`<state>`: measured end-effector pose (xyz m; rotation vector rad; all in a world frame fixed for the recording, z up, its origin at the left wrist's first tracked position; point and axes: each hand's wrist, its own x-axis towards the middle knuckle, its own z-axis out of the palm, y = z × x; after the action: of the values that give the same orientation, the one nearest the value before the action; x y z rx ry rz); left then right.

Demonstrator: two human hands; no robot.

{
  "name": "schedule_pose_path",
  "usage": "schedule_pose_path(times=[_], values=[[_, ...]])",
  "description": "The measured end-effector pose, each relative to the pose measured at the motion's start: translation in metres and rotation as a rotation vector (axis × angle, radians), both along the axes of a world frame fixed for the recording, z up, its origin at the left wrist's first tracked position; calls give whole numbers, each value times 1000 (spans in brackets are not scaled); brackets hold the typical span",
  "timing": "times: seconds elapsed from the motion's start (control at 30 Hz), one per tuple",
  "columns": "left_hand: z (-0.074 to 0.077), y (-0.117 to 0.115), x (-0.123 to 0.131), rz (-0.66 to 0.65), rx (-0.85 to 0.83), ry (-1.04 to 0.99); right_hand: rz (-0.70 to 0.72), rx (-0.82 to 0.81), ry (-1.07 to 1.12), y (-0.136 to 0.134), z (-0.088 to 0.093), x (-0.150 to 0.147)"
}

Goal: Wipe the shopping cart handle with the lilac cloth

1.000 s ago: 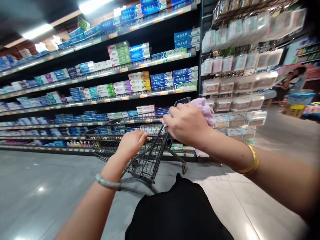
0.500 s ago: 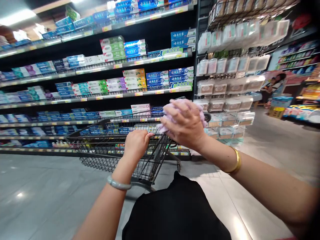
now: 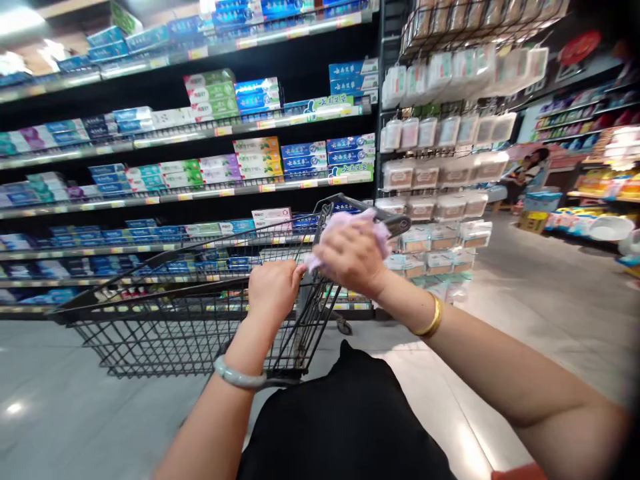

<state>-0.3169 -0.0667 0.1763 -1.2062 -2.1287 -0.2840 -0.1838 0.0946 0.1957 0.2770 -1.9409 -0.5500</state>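
Note:
My left hand (image 3: 274, 288) is closed over the rear rim of a black wire shopping cart (image 3: 165, 330). A pale bangle circles that wrist. My right hand (image 3: 350, 259) is closed on a lilac cloth (image 3: 350, 223) and presses it against the cart's upright handle frame (image 3: 395, 223). A gold bangle sits on the right wrist. The cart's basket shows nothing inside and points left along the aisle. My dark clothing fills the bottom centre.
Long shelves (image 3: 200, 193) of toothpaste boxes run behind the cart. A rack of hanging packets (image 3: 450, 147) stands to the right. Further right, a person (image 3: 530, 170) sits by more displays across a shiny tiled floor (image 3: 550, 300).
The cart has swung left and nearer, its basket now stretching to the left. My right hand with the cloth has dropped lower on the handle frame. The left hand keeps its grip.

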Motion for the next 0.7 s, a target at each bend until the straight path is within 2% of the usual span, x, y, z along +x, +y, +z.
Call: schedule_pose_path(times=[0.07, 0.13, 0.2, 0.33, 0.4, 0.53, 0.6, 0.7], values=[[0, -2, -2, -2, -10, 6, 147, 188, -110, -6, -14, -8], [0, -3, -3, 1, -6, 15, 216, 279, -164, -4, -22, -14], [-1, -3, -4, 6, 5, 21, 187, 197, -69, 3, -23, -17], [-3, 1, -4, 16, 28, 20, 63, -117, 178, 11, -22, -22], [-3, 4, -4, 15, 36, 17, 72, -129, 99, 6, -29, -26], [-5, 7, -7, 23, 49, 15, 149, -46, -147, -1, -40, -31], [-6, 9, -9, 32, 56, 18, 169, -116, -70, 5, -36, -33], [-9, 15, -12, 44, 74, 24, 148, -273, 166, 18, -26, -38]])
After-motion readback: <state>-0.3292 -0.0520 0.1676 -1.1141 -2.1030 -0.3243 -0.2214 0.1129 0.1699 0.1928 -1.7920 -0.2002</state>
